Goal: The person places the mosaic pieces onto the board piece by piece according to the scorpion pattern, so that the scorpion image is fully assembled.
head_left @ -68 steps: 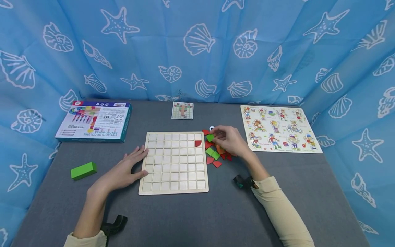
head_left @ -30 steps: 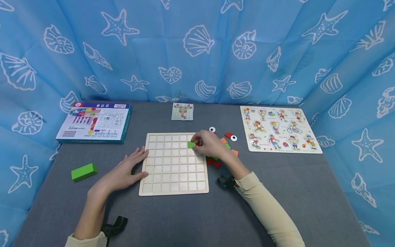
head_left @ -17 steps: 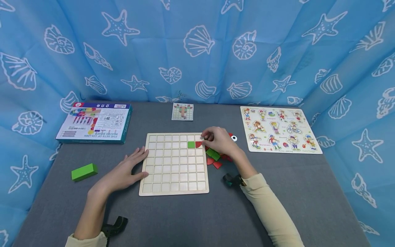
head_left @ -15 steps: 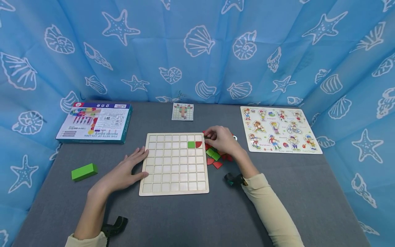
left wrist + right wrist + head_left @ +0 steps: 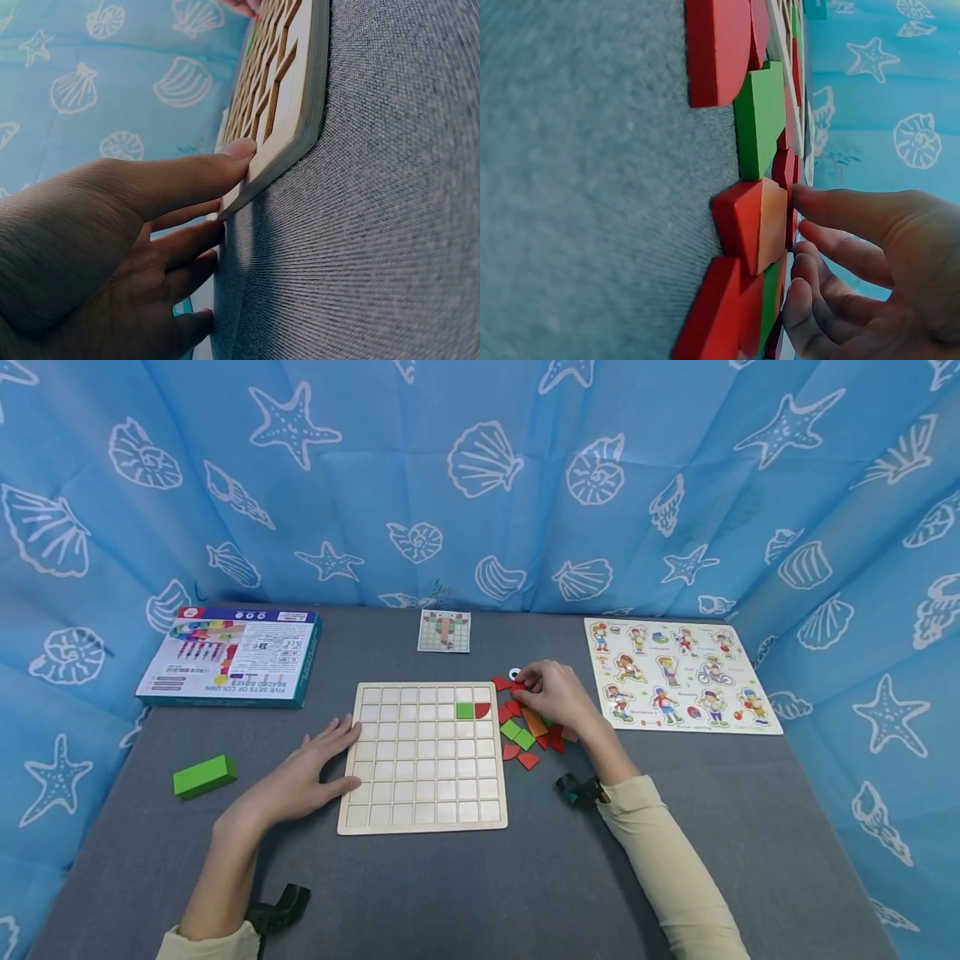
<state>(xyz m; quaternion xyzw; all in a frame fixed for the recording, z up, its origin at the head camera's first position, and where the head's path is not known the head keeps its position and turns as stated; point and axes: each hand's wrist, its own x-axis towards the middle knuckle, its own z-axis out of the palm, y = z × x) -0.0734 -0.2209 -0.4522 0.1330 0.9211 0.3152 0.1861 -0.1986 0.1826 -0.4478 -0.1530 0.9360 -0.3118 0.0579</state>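
My left hand [image 5: 300,777] rests at the left edge of a wooden grid board [image 5: 420,768], its thumb [image 5: 232,154] on the rim and its other fingers stretched along the side. In the board's second row sit a green square tile [image 5: 465,711] and, right beside it, a red rounded tile [image 5: 482,711]. At the top of a loose pile right of the board, my right hand [image 5: 561,697] pinches a red tile [image 5: 518,686] between thumb and fingertips. Below it lie green tiles [image 5: 524,739], an orange tile [image 5: 535,722] and several red tiles, some hidden under the hand.
A small printed pattern card [image 5: 444,631] lies behind the board. Far left are a flat toy box [image 5: 228,656] and a green block [image 5: 204,777]. A picture puzzle board [image 5: 682,677] lies right. A white eye-shaped piece [image 5: 514,674] shows behind the right fingers.
My right hand brought the green square from the pile to the board and let it go left of the red tile, then moved back right to the pile. The left hand stayed put.
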